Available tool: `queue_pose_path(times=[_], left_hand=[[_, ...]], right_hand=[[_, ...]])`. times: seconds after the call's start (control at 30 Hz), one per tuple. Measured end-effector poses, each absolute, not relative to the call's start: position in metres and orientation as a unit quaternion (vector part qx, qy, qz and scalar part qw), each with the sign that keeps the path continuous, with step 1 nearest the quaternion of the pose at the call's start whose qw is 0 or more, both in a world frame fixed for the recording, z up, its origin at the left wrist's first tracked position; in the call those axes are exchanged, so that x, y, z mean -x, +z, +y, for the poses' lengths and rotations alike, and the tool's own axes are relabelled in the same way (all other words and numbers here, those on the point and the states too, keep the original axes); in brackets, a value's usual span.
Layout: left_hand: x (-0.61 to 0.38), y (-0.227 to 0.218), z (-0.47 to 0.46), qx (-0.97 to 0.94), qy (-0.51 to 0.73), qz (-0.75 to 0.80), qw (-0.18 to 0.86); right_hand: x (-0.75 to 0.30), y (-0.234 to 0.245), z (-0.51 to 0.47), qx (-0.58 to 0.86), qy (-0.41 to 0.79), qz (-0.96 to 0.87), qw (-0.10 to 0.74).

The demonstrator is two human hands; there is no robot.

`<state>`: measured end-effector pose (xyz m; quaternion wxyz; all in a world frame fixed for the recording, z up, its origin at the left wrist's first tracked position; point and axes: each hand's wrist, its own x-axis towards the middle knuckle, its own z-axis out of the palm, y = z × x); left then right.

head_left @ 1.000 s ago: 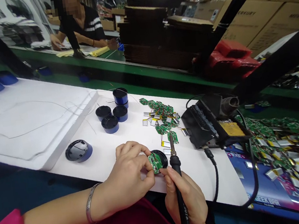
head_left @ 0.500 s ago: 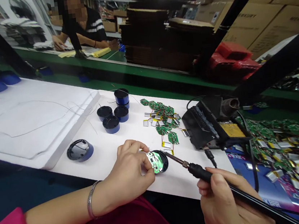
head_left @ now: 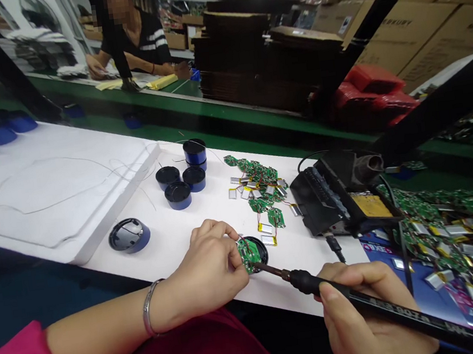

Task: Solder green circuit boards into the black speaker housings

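A green circuit board [head_left: 248,255] rests on a round black casing [head_left: 261,248].

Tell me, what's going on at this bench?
A person at a white bench is working on a small green circuit board. Their left hand pinches the board over a round black casing, while their right hand holds a soldering iron with its tip at the board's lower edge. Nearby lie more round blue-and-black casings, a heap of green boards with small silver batteries, and a soldering station. Farther off, another person sits at a separate bench.
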<state>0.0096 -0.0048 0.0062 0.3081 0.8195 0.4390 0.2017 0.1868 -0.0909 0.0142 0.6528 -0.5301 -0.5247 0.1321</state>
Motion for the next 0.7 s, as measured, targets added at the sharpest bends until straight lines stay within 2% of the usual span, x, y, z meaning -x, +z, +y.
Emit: queue_pose_path(times=[0.7], left_hand=[[-0.0099,0.0069,-0.0027,-0.823,0.196,0.43,0.314]], right_hand=[[-0.1942,0.0102,-0.0949,0.557,0.108,-0.585,0.58]])
